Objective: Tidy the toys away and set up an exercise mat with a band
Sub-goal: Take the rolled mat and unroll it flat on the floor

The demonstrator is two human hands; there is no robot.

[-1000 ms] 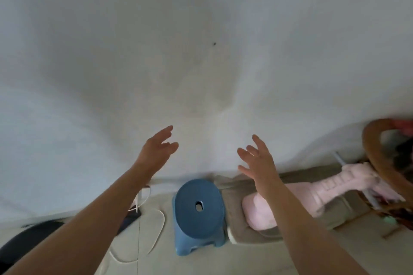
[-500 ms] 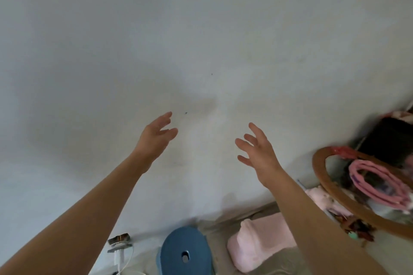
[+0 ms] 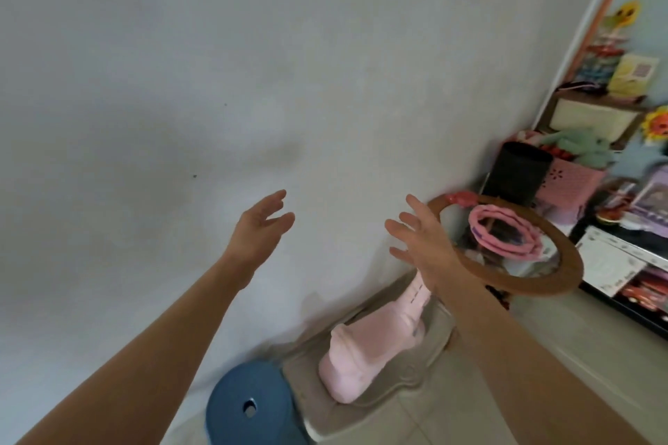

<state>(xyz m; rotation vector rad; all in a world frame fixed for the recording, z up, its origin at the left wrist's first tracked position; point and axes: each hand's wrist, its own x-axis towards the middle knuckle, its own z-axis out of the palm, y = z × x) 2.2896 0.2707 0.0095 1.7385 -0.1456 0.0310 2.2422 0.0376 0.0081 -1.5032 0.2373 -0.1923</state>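
I see a pink band (image 3: 504,235) coiled inside a brown hoop (image 3: 564,256) at my right, beside cluttered toy shelves (image 3: 611,170). My left hand (image 3: 258,231) and right hand (image 3: 421,240) are raised apart before the wall (image 3: 217,65), fingers spread, holding nothing. A blue stool (image 3: 249,405) stands below.

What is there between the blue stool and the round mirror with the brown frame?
In the head view, a pink toy on a beige base lies between the blue stool and the round mirror.

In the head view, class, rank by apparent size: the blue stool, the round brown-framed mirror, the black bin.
1. Round brown-framed mirror
2. Blue stool, partly cropped and nearer the camera, so unsure
3. Black bin, farthest away
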